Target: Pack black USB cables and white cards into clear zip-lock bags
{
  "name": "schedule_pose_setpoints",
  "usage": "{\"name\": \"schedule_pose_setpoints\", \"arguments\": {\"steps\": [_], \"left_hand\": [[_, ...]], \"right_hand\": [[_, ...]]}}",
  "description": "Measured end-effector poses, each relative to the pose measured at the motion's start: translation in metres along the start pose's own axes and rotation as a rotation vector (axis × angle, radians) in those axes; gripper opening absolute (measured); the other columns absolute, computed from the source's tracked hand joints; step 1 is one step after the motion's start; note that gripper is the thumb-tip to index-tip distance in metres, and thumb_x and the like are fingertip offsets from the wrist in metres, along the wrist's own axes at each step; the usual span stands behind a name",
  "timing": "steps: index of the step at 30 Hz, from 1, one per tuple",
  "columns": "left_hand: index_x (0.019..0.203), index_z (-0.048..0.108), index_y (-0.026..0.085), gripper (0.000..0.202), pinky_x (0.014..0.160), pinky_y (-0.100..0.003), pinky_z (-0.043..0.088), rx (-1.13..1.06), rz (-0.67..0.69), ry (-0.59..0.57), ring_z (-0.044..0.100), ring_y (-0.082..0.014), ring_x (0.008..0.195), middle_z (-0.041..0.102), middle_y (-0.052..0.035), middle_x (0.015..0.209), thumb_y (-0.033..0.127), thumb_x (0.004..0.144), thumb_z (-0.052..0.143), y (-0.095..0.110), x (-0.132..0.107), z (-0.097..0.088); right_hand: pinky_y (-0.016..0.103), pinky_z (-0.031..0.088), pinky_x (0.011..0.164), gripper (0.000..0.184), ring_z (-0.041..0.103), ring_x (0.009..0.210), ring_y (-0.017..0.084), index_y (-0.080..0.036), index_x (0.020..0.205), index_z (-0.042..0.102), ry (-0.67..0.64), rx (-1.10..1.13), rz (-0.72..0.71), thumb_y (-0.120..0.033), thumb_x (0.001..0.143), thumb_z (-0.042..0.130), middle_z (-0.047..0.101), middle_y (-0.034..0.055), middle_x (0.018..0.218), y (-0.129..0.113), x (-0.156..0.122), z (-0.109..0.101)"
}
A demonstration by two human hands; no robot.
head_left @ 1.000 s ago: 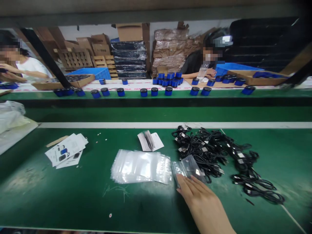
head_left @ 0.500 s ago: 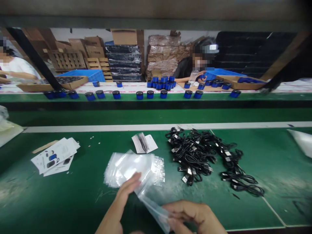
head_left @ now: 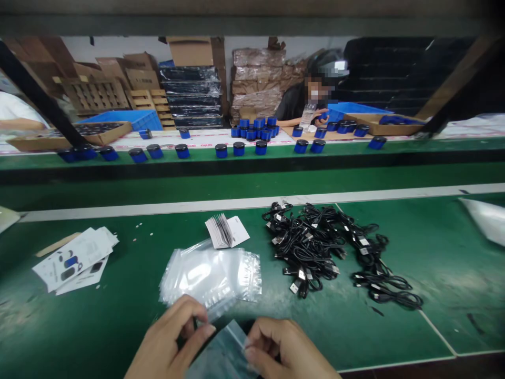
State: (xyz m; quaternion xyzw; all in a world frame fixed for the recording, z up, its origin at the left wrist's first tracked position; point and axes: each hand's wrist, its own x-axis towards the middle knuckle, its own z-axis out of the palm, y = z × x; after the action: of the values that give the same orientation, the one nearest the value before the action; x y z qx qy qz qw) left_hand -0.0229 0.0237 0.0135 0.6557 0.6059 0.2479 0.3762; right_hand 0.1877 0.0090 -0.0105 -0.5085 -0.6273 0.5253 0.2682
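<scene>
A clear zip bag [head_left: 225, 351] is pinched at its right edge between the thumb and fingers of my right hand [head_left: 286, 347]. My left hand [head_left: 173, 337] is at the bag's left side, its fingers curled and a small gap showing between thumb and index fingertip. Its thumb lies close along the bag's edge; whether it touches is hard to see. Just beyond both hands lies a spread stack of clear zip bags [head_left: 205, 273]. Behind that stack, a fanned pile of small white folded leaflets [head_left: 221, 231] rests on the green table.
Bundled black USB cables [head_left: 307, 245] lie in a heap at right. Printed cards [head_left: 74, 260] are at left. Blue jar-like items with black tops [head_left: 221, 151] line the raised ledge. Across it, a co-worker [head_left: 315, 95] handles one. A white bag [head_left: 485, 218] sits far right.
My right hand has drawn the zip bag nearer and turned it. My left hand has come down from the stack to the bag's side, its fingers curling. The camera view has shifted slightly.
</scene>
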Motion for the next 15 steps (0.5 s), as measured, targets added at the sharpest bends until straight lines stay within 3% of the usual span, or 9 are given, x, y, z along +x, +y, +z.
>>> {"name": "schedule_pose_setpoints", "arguments": {"steps": [1,4,7,10,13,15], "left_hand": [[0.07,0.057,0.025,0.023,0.06,-0.019,0.041,0.018,-0.018,0.023,0.056,-0.0136,0.061,0.057,0.0053,0.065,0.043,0.083,0.056,-0.003,0.001,-0.003],[0.075,0.058,0.025,0.023,0.064,-0.019,0.046,-0.014,-0.042,-0.054,0.063,-0.0147,0.068,0.064,0.0039,0.071,0.046,0.085,0.055,-0.008,0.004,-0.003],[0.09,0.062,0.024,0.024,0.078,-0.021,0.051,-0.254,-0.06,-0.128,0.069,-0.0178,0.087,0.069,-0.0018,0.098,0.046,0.084,0.057,-0.006,0.008,0.01],[0.108,0.062,0.025,0.034,0.096,-0.026,0.046,-0.454,-0.064,-0.184,0.061,-0.0212,0.113,0.063,-0.0055,0.122,0.048,0.084,0.057,0.004,0.01,0.02],[0.119,0.059,0.029,0.038,0.097,-0.026,0.043,-0.243,-0.004,-0.178,0.057,-0.0214,0.118,0.063,-0.0037,0.126,0.045,0.084,0.057,0.015,0.011,0.016],[0.102,0.066,0.028,0.023,0.082,-0.023,0.049,-0.066,0.017,-0.235,0.066,-0.0201,0.097,0.072,-0.0011,0.101,0.04,0.085,0.057,0.019,0.01,0.01]], "right_hand": [[0.016,0.037,0.048,0.017,0.054,0.051,0.01,-0.018,0.073,0.069,0.005,-0.028,-0.009,-0.008,0.072,0.055,0.064,-0.0022,0.057,0.0,0.001,0.0],[0.017,0.038,0.048,0.02,0.056,0.051,0.011,-0.019,0.072,0.069,-0.009,-0.079,-0.028,-0.006,0.071,0.054,0.066,-0.0024,0.058,-0.002,0.0,-0.002],[0.017,0.035,0.044,0.02,0.053,0.049,0.01,-0.019,0.066,0.068,0.012,-0.112,-0.043,-0.008,0.073,0.053,0.064,-0.0028,0.056,-0.003,-0.002,-0.005],[0.017,0.033,0.044,0.018,0.049,0.048,0.01,-0.018,0.064,0.067,0.077,-0.064,-0.029,-0.014,0.076,0.055,0.059,-0.0032,0.054,-0.001,-0.006,-0.009],[0.019,0.033,0.048,0.02,0.045,0.049,0.01,-0.017,0.064,0.065,0.129,0.057,0.042,-0.025,0.08,0.056,0.052,-0.0042,0.052,-0.002,-0.008,-0.01],[0.019,0.034,0.05,0.022,0.045,0.051,0.01,-0.016,0.065,0.064,0.123,0.141,0.08,-0.03,0.081,0.057,0.05,-0.0045,0.053,-0.003,-0.008,-0.008]]}}
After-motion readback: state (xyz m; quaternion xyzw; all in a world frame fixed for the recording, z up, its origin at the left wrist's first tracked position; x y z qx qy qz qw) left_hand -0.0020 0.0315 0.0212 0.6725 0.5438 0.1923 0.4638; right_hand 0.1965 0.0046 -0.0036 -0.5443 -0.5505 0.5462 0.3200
